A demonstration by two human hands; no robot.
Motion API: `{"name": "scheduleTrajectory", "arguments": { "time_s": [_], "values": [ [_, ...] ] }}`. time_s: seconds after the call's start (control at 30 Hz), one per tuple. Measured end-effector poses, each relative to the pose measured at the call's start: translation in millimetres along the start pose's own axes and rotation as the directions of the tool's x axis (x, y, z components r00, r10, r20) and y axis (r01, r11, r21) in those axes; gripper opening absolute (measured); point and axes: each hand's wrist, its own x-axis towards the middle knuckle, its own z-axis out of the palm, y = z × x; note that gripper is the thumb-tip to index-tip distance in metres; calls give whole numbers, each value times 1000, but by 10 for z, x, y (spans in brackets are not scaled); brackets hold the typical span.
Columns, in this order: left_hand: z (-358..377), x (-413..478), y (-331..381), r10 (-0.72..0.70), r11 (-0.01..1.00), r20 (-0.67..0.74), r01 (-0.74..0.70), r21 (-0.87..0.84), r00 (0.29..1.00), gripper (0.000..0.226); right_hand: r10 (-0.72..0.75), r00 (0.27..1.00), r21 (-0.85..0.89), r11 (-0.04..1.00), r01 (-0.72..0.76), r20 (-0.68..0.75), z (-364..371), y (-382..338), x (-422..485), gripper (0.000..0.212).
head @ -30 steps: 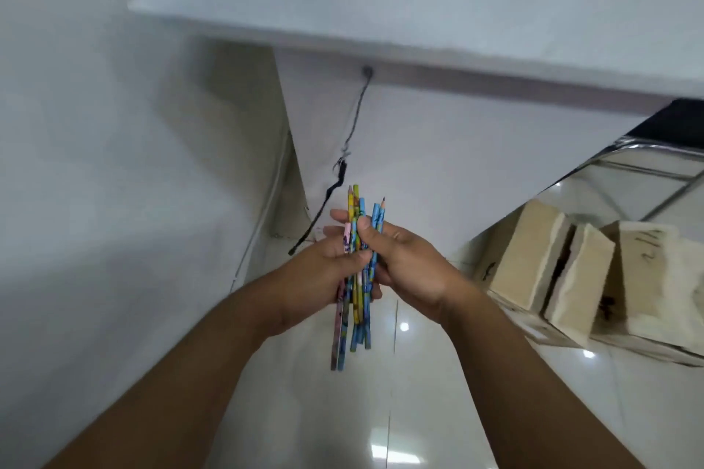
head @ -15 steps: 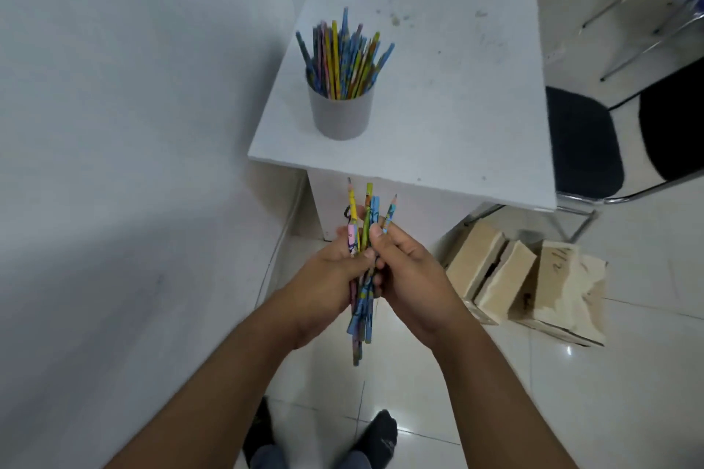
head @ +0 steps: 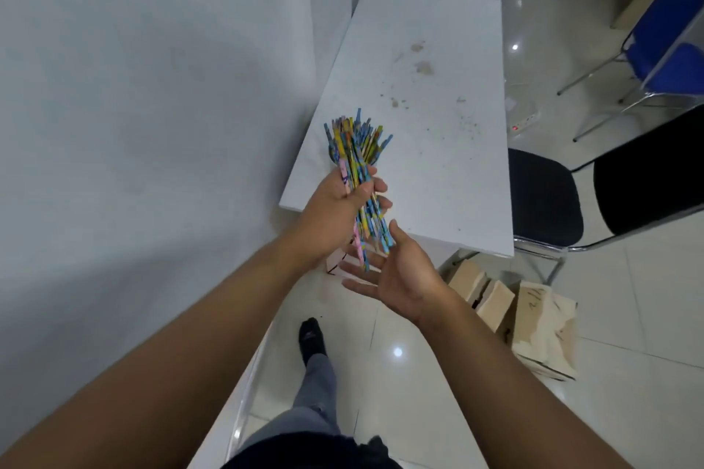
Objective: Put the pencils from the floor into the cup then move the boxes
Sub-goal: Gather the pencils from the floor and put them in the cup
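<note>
Right hand (head: 400, 274) just let go, palm open under the bundle; left hand (head: 343, 207) now has the only grip, closed round the pencils (head: 362, 198). Bundle's up over the table's (head: 438, 171) near-left corner, tips over the cup, itself mostly hidden. Drop-in looks next. Boxes (head: 522, 316) on floor, untouched.

Illegible handwritten black marks on cardboard box (head: 543, 320).

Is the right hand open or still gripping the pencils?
Open: the right hand is spread palm-up beneath the pencils, which the left hand grips alone.
</note>
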Motion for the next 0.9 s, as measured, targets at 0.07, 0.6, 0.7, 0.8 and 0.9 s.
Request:
{"name": "scheduleTrajectory", "arguments": {
  "time_s": [0.07, 0.6, 0.7, 0.8, 0.9],
  "values": [
    [-62, 269, 63, 61, 998, 17, -61, 13, 998, 17, 3, 1000, 141, 990, -2, -2, 167, -90, 158, 51],
    [-828, 1771, 8, -53, 980, 63, 40, 195, 997, 29, -69, 954, 127, 986, 110, -291, 754, -1196, 1322, 27],
    [-871, 1982, -101, -18, 982, 9, 16, 189, 1000, 39, -71, 960, 38, 996, 85, -270, 663, -1285, 1442, 15],
    [-796, 2151, -208, -56, 981, -39, 62, 186, 998, 34, -72, 956, -34, 997, 65, -284, 527, -1357, 1551, 28],
    [-680, 2325, -269, -74, 973, -32, 80, 215, 997, 32, -67, 945, -81, 996, 44, -319, 361, -1424, 1601, 30]
  ]
}}
